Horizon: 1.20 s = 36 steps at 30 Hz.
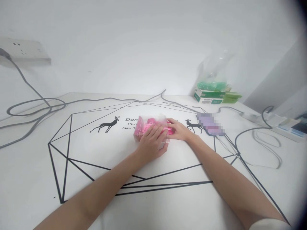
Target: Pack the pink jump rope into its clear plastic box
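A small transparent plastic box (pixel 137 131) with pink sides lies on the white table mat, near its middle. Pink, cord-like contents (pixel 151 121) show through its top; their exact kind is unclear. My left hand (pixel 153 137) lies over the front and top of the box, its fingers bent across it and its thumb low at the front. At the right end, my right hand (pixel 176 129) has its fingers curled round a bright pink part at the box's edge. My fingers partly hide both the box and that pink part.
A pixelated phone-like slab (pixel 211 124) lies to the right, with a white cable beside it. Grey cords (pixel 35 110) loop at the left and along the back. Green-and-white boxes (pixel 208 95) under a plastic bag (pixel 213 75) stand at the wall. A power strip (pixel 285 129) sits far right.
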Motion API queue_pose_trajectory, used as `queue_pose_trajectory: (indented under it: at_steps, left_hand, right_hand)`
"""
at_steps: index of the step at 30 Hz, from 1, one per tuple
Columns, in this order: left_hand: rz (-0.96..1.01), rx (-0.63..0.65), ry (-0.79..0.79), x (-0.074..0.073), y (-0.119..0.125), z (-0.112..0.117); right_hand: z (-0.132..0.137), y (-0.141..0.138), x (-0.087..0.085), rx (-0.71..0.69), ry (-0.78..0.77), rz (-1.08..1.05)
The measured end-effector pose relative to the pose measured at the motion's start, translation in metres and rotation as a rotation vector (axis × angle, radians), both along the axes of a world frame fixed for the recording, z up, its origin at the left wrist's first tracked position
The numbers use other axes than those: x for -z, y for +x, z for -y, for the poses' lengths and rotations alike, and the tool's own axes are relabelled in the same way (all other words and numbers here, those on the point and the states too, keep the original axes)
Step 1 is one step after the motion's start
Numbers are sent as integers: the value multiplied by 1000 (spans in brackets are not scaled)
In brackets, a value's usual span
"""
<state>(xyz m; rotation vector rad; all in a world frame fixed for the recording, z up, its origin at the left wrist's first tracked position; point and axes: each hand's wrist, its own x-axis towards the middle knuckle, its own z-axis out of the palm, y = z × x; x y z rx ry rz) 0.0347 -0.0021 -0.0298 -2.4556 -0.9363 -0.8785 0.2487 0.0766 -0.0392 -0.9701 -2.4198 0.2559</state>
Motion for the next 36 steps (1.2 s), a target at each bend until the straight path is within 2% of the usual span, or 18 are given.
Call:
queue_pose_trajectory:
  at_steps: [3,9,12,15,18,22,26,29,33,36]
  left_hand:
    - [-52,63,43,-5,2,2]
    - [-235,297,87,-15,5,7]
    - [-287,344,49,-21,9,14]
    - [-381,278,-19,-26,15,26]
    - [-488,159,-16,-26,23,42]
    - [-602,-18,-30,-17,39,59]
    - [-568,-153,-104,-5,53,64]
    - [-476,-137,-123,2,54,62]
    - [-374,1,-94,6,48,56]
    - [-308,60,-96,7,44,52]
  right_hand:
    - [0,-3,1,-35,7,-40]
    - [1,-12,0,-21,11,22]
    - [1,-13,0,-35,23,25]
    - [0,-12,1,-30,8,18]
    - [-1,-10,1,-48,-10,9]
    - [-1,-7,-4,-49,-35,25]
    - [3,-5,-13,-37,-53,65]
    - [4,-4,-15,-32,-65,60]
    - [2,-4,-9,-25,-43,43]
    - [0,-4,-1,-26,-13,21]
